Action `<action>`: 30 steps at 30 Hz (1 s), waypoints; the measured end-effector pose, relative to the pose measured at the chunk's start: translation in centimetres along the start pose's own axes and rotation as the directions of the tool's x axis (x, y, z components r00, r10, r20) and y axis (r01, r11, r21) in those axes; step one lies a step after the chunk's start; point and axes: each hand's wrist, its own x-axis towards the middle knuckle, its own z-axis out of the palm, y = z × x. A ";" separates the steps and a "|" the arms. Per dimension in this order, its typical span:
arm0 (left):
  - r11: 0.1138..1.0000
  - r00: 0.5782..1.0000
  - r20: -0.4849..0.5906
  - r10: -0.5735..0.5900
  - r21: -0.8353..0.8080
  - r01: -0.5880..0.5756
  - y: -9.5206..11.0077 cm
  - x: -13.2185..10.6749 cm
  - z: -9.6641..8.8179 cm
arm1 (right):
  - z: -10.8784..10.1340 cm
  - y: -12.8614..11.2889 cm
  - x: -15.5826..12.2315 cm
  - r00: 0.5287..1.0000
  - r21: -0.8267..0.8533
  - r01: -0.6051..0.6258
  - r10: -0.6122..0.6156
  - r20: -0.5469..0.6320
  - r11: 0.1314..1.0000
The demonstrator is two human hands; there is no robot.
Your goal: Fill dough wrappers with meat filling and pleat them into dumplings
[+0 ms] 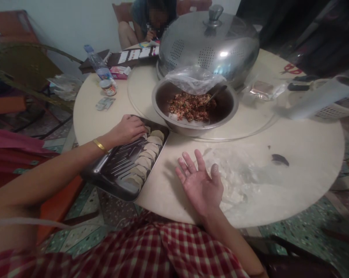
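Clear bottle [97,63] and small jar [108,88] stand on round worktop [313,154]. Dark metal tray [116,168] lies nearer person, sticking out past worktop edge. Left hand [128,130] reaches over tray's far end, fingers bent down beside dumplings [145,160]; cannot tell whether grip holds one. Dumplings overlap in row along tray's right side. Metal bowl [159,103] of chopped filling [187,106] stands beyond right hand [202,188], which is palm up, grip wide, fingers spread, holding nothing. Clear plastic [261,177] spreads right of it.
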 end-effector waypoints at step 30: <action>0.906 0.902 0.121 -0.413 0.157 0.394 0.1 -1.8 -1.5 | -0.1 0.2 -0.1 0.998 -0.054 0.035 -0.038 -0.056 0.998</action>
